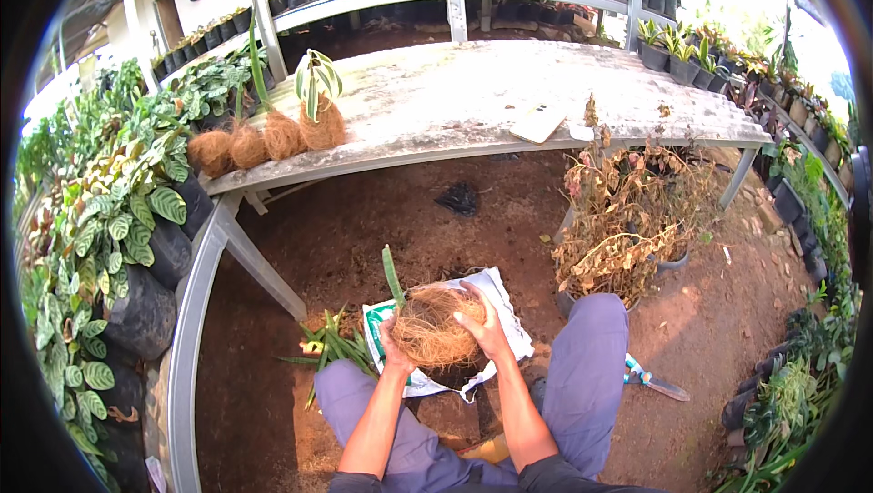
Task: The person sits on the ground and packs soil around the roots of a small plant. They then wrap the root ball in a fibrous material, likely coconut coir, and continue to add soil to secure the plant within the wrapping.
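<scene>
Between my two hands is a loose bundle of brown coconut fibre (436,329), with a green snake plant leaf (392,276) standing up at its left edge. My left hand (397,346) cups the bundle's left side, its fingers partly hidden. On the right side, my right hand (485,324) presses with thumb and fingers spread over the fibre. Under the bundle, a white plastic sack (515,329) lies on the ground with dark soil in it. Cut snake plant leaves (341,343) lie left of the sack. Several fibre-wrapped balls (283,135) sit on the table's left end.
A weathered corrugated table (443,94) stands ahead, bearing a phone (539,123). Dried potted plants (620,227) stand at its right front. Garden shears (655,380) lie on the soil by my right knee. Black plastic (458,198) lies under the table; potted plants (102,275) line the left.
</scene>
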Available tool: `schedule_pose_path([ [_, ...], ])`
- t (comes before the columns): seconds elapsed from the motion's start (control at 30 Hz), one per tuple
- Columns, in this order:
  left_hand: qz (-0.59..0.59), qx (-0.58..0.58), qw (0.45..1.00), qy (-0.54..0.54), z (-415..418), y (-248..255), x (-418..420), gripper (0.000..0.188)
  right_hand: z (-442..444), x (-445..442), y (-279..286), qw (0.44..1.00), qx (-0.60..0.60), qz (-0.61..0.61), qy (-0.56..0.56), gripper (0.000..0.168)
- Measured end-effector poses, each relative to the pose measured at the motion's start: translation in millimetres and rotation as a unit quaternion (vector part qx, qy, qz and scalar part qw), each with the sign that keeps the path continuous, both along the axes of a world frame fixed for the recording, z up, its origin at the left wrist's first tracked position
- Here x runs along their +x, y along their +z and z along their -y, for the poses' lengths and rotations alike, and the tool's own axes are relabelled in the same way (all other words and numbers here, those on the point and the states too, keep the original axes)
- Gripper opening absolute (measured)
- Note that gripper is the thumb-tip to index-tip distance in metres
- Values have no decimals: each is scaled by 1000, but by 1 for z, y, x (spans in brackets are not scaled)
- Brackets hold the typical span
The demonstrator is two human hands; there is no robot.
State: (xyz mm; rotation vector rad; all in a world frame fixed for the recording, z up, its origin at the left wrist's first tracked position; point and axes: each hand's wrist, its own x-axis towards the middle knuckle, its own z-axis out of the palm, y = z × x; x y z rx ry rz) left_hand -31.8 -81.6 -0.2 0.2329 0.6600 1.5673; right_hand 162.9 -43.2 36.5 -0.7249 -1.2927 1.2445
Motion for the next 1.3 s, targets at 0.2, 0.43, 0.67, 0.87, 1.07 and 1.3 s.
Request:
schedule_pose_path([
  [0.2,-54,-3,993,-105,2,-16,-6,51,4,5,22,998,30,31,42,58],
  [0.43,-78,-11,993,-86,0,-16,0,55,-3,1,0,995,-49,82,-33,19],
  [0.67,-67,-20,998,1,-5,9,14,52,-5,-8,-9,997,-53,48,21,20],
  [0.87,-169,-7,985,40,-7,0,16,57,12,-36,1,989,-26,138,-50,35],
  [1.07,-174,33,982,63,-8,-11,7,57,15,-35,12,992,-101,44,60,49],
  [1.3,-20,35,999,26,-6,20,2,63,1,6,-45,839,-172,-493,151,71],
])
